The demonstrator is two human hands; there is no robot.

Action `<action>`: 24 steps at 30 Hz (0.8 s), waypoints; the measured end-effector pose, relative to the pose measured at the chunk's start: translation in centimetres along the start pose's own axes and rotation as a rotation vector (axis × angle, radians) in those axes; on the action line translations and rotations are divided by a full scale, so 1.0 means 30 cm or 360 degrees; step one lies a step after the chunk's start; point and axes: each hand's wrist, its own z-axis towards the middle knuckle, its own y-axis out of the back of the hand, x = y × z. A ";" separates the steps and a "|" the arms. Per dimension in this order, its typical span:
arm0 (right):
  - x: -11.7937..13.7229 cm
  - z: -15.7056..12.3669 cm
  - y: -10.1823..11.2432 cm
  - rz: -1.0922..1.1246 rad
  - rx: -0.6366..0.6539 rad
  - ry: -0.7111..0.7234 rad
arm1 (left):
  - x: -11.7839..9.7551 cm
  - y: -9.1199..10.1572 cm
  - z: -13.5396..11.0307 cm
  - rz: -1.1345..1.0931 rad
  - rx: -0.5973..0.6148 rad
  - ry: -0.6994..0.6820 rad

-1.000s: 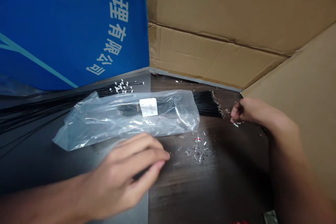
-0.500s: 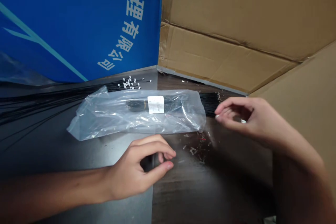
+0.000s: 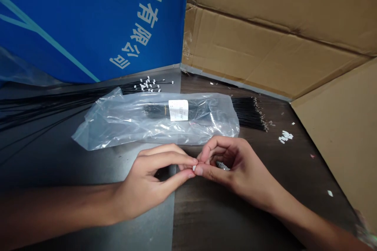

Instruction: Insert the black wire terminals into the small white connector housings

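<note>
Thumb and fingertips of my left hand (image 3: 153, 180) meet those of my right hand (image 3: 238, 164) in front of the bag. Both hands are closed around one tiny white connector housing (image 3: 194, 168), of which only a small part shows between the fingertips. Just behind the hands lies a clear plastic bag (image 3: 129, 125) with a white label (image 3: 178, 110) and a bundle of black wires inside. From the bag's right end stick out many black wire ends (image 3: 249, 113) with small metal tips. Several loose white connector housings (image 3: 285, 137) lie to the right.
Black wires (image 3: 59, 104) with white connectors (image 3: 147, 84) on their ends run off to the left, behind the bag. A blue panel (image 3: 73, 19) and brown cardboard (image 3: 235, 43) border the table (image 3: 206, 219) at the back. More cardboard rises at the right.
My right hand has moved left and down from beside the wire ends, bringing a white connector housing to my left fingertips. The left fingers have closed on it. The view has shifted slightly.
</note>
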 end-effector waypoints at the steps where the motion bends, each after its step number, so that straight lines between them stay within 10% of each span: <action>1: -0.001 -0.001 -0.004 -0.0021 -0.0020 0.0006 | -0.001 0.001 0.004 0.0009 0.0017 -0.0013; 8: 0.004 -0.013 0.016 -0.0331 -0.0152 0.0126 | 0.003 0.001 0.021 -0.0151 0.0028 0.0185; 14: 0.081 0.008 0.239 -0.1780 -0.1224 0.0221 | 0.024 0.012 0.049 -0.0893 0.0210 0.0893; 18: 0.068 0.030 0.409 -0.2348 -0.1031 -0.0382 | 0.044 0.024 0.061 -0.1164 0.0339 0.0983; 24: 0.026 0.038 0.493 -0.2317 -0.0864 -0.0476 | 0.053 0.029 0.052 -0.1295 0.0407 0.1006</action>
